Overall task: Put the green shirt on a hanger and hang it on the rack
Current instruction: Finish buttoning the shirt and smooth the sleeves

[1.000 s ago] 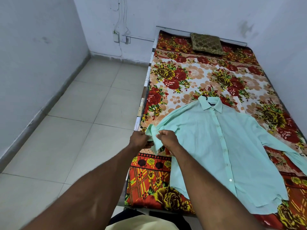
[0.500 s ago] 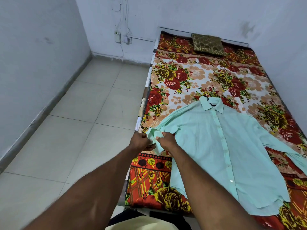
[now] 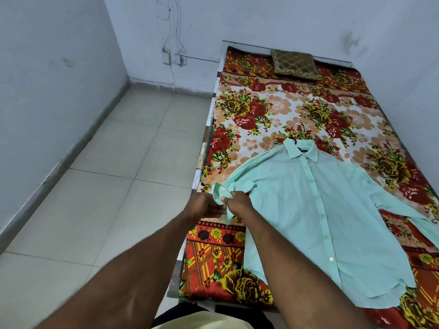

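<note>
- Walls (image 3: 59, 79): pale, scuffed, with a stain on the far one.
- Floor (image 3: 107, 186): light square tiles, left of the bed.
- Bed (image 3: 273, 110): red floral sheet, set into the far right corner.
- Green shirt (image 3: 308, 210): flat on the sheet, buttoned, collar toward the far wall.
- Cushion (image 3: 294, 65): brown-gold, at the bed's far end.
- Left hand (image 3: 204, 206), right hand (image 3: 237, 203): fingers curled, both pinching the shirt's cuff (image 3: 219, 191) at the bed's edge.
- Hanger (image 3: 299, 148): dark, seen only at the collar.
- Socket (image 3: 166, 57): far wall, wiring above.
</note>
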